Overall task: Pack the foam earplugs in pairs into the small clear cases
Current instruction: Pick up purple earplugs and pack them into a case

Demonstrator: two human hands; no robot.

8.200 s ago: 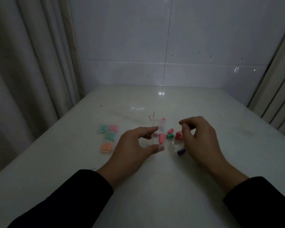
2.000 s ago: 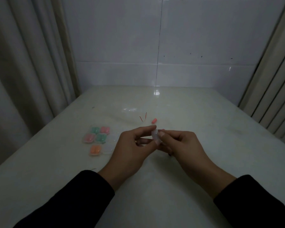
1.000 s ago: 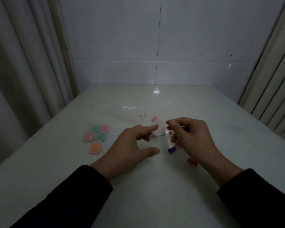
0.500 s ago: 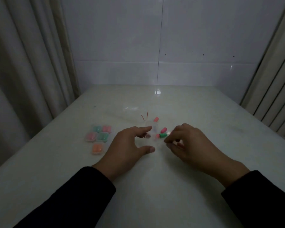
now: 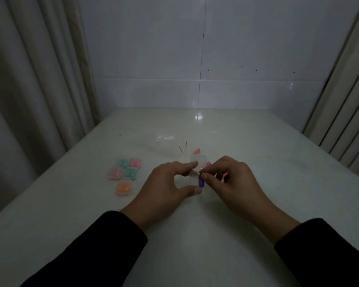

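Now the right hand (image 5: 234,181) pinches a purple earplug (image 5: 201,183), likely soft and squashy, by its end, at the open case (image 5: 195,175) gripped by the left hand (image 5: 166,183).

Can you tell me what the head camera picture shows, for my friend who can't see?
A left hand holds a small clear case while the right hand pinches a purple earplug into it. Five filled cases lie left on the white table.

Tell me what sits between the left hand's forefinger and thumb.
In the head view, the small clear open case sits there; the right hand pushes a purple foam earplug into it.
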